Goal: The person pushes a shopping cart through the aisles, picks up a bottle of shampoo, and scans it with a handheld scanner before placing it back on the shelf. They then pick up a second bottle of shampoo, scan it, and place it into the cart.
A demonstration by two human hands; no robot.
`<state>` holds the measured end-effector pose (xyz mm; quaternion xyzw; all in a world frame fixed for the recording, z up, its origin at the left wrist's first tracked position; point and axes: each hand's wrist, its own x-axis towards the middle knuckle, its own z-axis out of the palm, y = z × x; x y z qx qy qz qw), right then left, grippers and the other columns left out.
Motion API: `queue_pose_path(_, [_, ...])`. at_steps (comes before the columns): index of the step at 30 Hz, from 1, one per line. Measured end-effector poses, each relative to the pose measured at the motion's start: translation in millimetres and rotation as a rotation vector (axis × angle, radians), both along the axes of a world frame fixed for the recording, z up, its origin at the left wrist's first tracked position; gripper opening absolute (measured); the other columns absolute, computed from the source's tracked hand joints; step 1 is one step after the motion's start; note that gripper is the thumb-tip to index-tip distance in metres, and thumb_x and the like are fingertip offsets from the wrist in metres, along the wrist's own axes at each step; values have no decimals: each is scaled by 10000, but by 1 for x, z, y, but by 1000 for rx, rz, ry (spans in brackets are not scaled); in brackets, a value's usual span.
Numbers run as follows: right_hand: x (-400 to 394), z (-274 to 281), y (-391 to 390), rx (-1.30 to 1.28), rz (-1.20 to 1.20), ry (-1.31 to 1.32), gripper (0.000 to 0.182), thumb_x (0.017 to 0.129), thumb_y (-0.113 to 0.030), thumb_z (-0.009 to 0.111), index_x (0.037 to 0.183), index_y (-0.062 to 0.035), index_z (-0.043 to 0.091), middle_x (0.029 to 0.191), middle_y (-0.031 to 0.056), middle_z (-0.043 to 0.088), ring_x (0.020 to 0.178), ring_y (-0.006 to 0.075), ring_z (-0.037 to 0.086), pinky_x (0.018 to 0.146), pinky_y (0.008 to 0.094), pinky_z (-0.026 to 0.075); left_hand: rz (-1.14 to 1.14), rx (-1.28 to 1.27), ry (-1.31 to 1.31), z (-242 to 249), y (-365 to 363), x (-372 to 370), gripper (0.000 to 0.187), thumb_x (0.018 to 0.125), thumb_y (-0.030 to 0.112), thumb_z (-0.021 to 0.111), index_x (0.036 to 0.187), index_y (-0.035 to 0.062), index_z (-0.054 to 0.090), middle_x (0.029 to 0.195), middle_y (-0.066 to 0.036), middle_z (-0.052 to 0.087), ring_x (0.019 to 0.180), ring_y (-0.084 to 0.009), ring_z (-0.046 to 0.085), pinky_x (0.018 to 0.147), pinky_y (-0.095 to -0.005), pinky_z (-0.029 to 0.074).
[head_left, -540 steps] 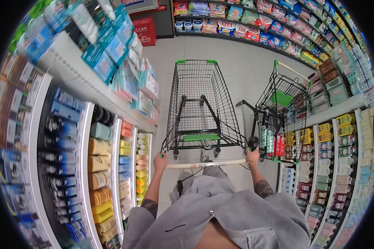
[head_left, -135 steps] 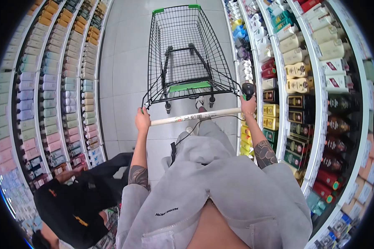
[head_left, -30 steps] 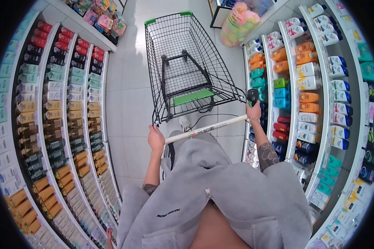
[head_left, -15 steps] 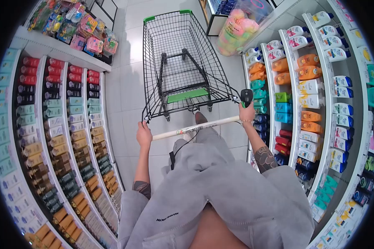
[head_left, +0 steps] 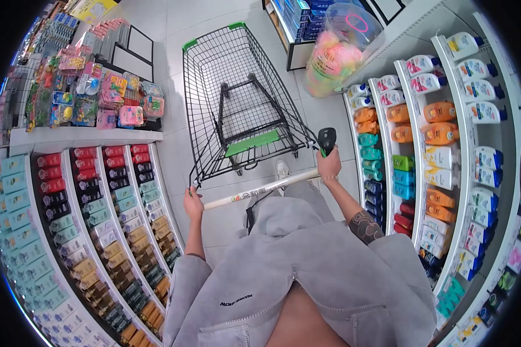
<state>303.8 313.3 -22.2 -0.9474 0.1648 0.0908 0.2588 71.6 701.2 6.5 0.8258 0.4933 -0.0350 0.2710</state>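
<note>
A wire shopping cart (head_left: 237, 55) with green corners and a green flap stands ahead, its basket holding nothing. Across its near side runs a white push handle (head_left: 260, 189). My left hand (head_left: 193, 203) is closed around the left end of this handle, by the basket's corner. At the other end, my right hand (head_left: 330, 166) grips it with fingers wrapped round. A black device with green trim (head_left: 327, 137) stands up right at my right hand's fingers. From the handle's middle hangs a dark strap (head_left: 250, 217).
Shelves of bottles (head_left: 440, 133) line the right side, close to my right arm. On the left are tiered shelves of packaged bottles (head_left: 92, 225) and a rack of small toys (head_left: 113, 92). A clear bin of pastel puffs (head_left: 333, 61) stands beside the aisle ahead, near blue boxes (head_left: 295, 20).
The cart and both hands have shifted left in view. Shelves and toy rack have slid lower as I move forward. A white shoe now shows under the cart instead of a brown one.
</note>
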Motion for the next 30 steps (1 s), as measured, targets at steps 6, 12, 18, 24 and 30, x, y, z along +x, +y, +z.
queue_pose_path(6, [100, -10, 51, 57, 44, -84, 474, 730, -312, 640, 1098, -45, 507, 925, 206, 624, 843, 401, 600, 718, 484, 469, 32, 83, 70, -21, 41, 72, 419, 954, 395, 336, 942, 51, 575, 678, -107, 646, 702, -305, 629, 659, -420, 456])
queue_pose_path(12, [192, -11, 106, 15, 80, -34, 451, 738, -303, 628, 1096, -53, 511, 949, 178, 626, 885, 372, 602, 737, 470, 475, 48, 102, 44, -33, 87, 150, 396, 951, 378, 354, 890, 42, 555, 664, -123, 633, 690, -332, 623, 635, -461, 453])
queue_pose_path(18, [268, -18, 162, 8, 111, -41, 481, 733, -323, 636, 1108, -49, 509, 953, 191, 626, 879, 394, 596, 749, 480, 467, 105, 74, 23, -39, 144, 227, 379, 945, 370, 376, 885, 35, 543, 658, -135, 624, 712, -355, 611, 649, -477, 444])
queue_pose_path(24, [333, -29, 210, -8, 89, -60, 468, 719, -321, 663, 1057, -26, 528, 931, 238, 623, 876, 409, 593, 766, 472, 462, 87, 109, 18, -64, 204, 293, 364, 938, 364, 389, 924, 37, 549, 702, -202, 616, 719, -406, 592, 659, -513, 437])
queue_pose_path(30, [407, -28, 253, -61, 138, -29, 527, 724, -321, 650, 1109, 7, 505, 940, 240, 617, 890, 394, 596, 772, 462, 464, 67, 98, 89, -56, 246, 373, 377, 941, 386, 368, 967, 55, 546, 713, -183, 629, 701, -380, 611, 643, -495, 455])
